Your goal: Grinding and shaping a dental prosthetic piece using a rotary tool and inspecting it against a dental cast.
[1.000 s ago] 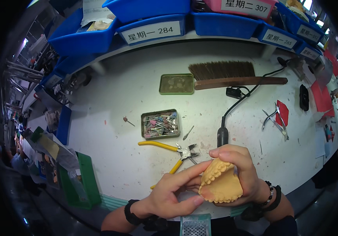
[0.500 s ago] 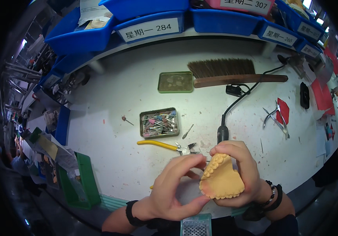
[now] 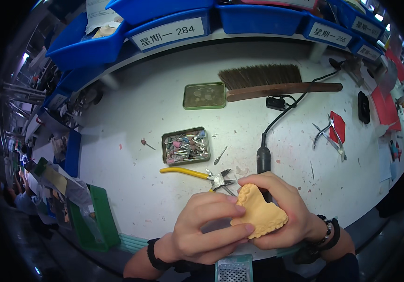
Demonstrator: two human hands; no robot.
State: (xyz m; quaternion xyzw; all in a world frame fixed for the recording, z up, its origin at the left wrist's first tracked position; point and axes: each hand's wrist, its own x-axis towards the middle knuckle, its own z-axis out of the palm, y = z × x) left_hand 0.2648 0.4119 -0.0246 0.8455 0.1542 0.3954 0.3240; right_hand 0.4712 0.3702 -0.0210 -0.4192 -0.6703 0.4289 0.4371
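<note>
A yellow plaster dental model (image 3: 260,211), with teeth along its edge, is held low over the front of the bench. My right hand (image 3: 289,209) wraps round its right side and back. From the left, my left hand (image 3: 209,223) grips it, its fingertips on the model's left edge and inner surface. Just beyond the hands lies a black corded handpiece (image 3: 263,160), its near end hidden behind my right hand. Left of that, pliers with yellow handles (image 3: 185,172) lie with jaws apart, one handle partly behind my left hand.
An open tin (image 3: 185,146) holds several small grinding burs, its lid (image 3: 204,96) behind it. A bench brush (image 3: 277,87) lies further back. Metal pliers (image 3: 330,136) rest by a red piece at right. Blue bins (image 3: 263,21) line the shelf; a green bin (image 3: 103,214) stands left.
My left fingers have closed onto the model, where they were mostly apart from it. The model has turned, so its inner surface shows more. The whole view has shifted slightly.
</note>
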